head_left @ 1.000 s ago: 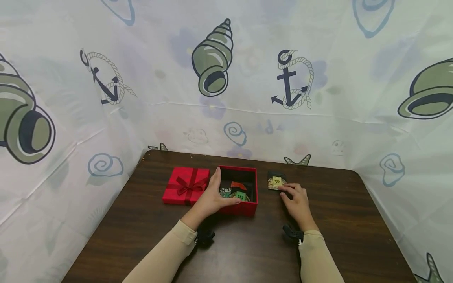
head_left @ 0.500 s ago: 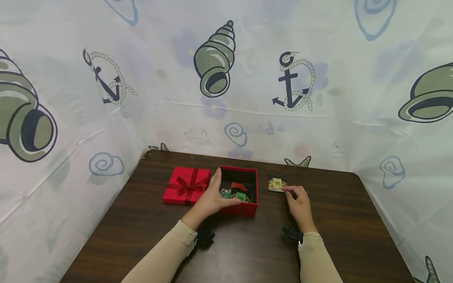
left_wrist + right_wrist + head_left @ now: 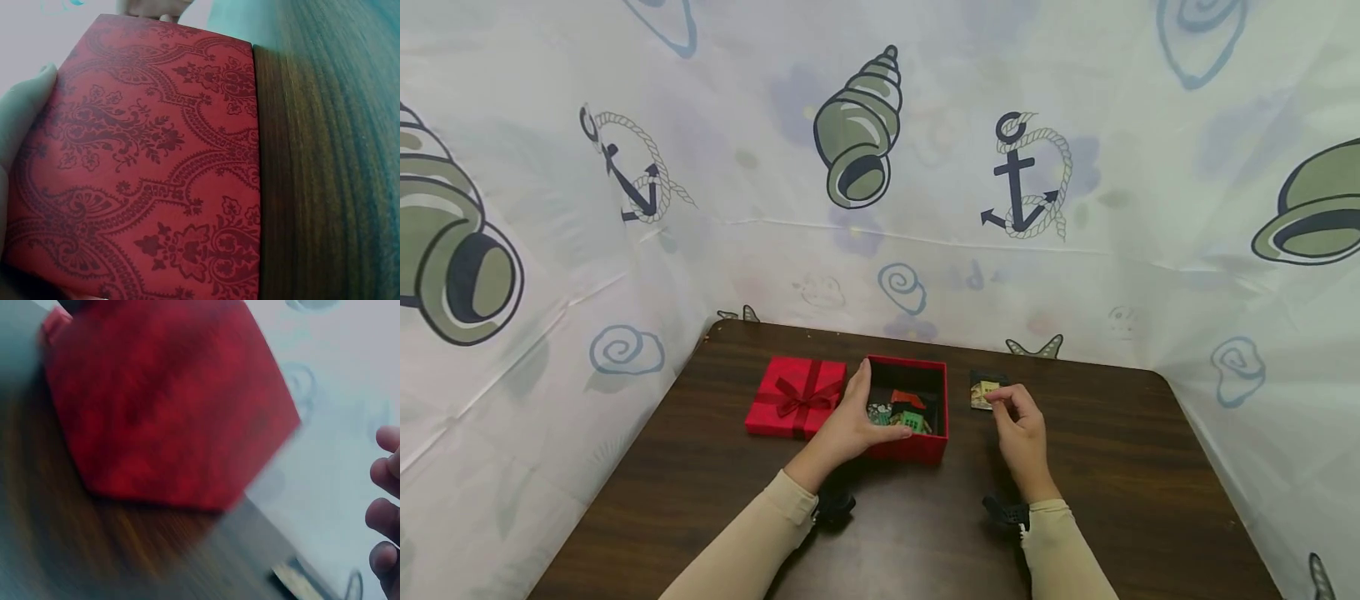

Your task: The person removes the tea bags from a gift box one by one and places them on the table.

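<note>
A red open-topped gift box (image 3: 917,451) stands on the table. My left hand (image 3: 848,429) grips it at the left wall, with the thumb along the near rim. Small packets lie inside: an orange one (image 3: 907,398), a green-labelled one (image 3: 913,422) and a speckled one (image 3: 878,412). In the left wrist view a patterned box wall (image 3: 137,150) fills much of the picture. To the right of the box lies a black packet with a yellow label (image 3: 979,392). My right hand (image 3: 1024,433) hovers over its near right part; in the right wrist view its fingertips (image 3: 382,515) hold nothing visible.
The red lid (image 3: 786,385) with a dark red ribbon bow lies just left of the box. Beneath everything is a dark wooden table (image 3: 1112,467). Close behind its far edge hangs a pale printed cloth (image 3: 940,167).
My right hand first drew back slightly from the yellow-labelled packet, then moved left and now covers part of it. My left hand keeps its grip on the gift box.
</note>
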Tool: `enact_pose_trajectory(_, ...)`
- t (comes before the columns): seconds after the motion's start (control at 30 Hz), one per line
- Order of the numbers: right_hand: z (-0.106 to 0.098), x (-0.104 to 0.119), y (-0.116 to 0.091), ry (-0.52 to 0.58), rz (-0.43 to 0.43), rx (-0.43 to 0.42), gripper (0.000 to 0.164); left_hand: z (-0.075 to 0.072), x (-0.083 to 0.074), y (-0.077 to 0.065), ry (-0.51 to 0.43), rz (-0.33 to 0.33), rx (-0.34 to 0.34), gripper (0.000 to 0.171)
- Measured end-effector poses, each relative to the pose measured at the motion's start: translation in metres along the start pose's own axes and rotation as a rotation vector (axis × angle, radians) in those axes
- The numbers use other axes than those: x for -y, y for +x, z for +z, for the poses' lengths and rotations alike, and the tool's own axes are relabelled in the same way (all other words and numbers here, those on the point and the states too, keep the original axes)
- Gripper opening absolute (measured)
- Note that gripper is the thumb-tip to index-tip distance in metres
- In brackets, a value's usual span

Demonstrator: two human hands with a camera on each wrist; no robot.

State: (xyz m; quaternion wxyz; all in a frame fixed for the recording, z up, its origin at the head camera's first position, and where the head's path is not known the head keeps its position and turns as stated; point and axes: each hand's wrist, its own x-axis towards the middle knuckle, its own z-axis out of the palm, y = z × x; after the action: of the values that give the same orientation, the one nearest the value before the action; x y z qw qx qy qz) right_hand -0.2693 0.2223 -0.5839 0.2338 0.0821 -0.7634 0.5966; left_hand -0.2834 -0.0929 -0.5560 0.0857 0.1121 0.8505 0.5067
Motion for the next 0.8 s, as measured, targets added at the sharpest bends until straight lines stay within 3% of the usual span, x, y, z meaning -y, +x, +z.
enact_pose_trajectory(0.23,0.028,0.028,-0.006,0.059,-0.031,0.146,0.013,0.000,-0.001,0.000,-0.007,0.001,0.003,0.143)
enact_pose_trajectory(0.5,0.057,0.073,-0.012,0.221,-0.132,0.305,0.015,0.001,-0.002,0.001,-0.008,0.019,0.010,0.140)
enact_pose_trajectory(0.67,0.075,0.079,-0.017,0.148,-0.139,0.398,0.017,0.000,-0.002,0.002,-0.019,0.018,0.007,0.142)
enact_pose_trajectory(0.8,0.080,0.085,-0.005,0.033,0.006,0.465,0.014,-0.002,-0.001,0.002,-0.021,0.016,0.016,0.145)
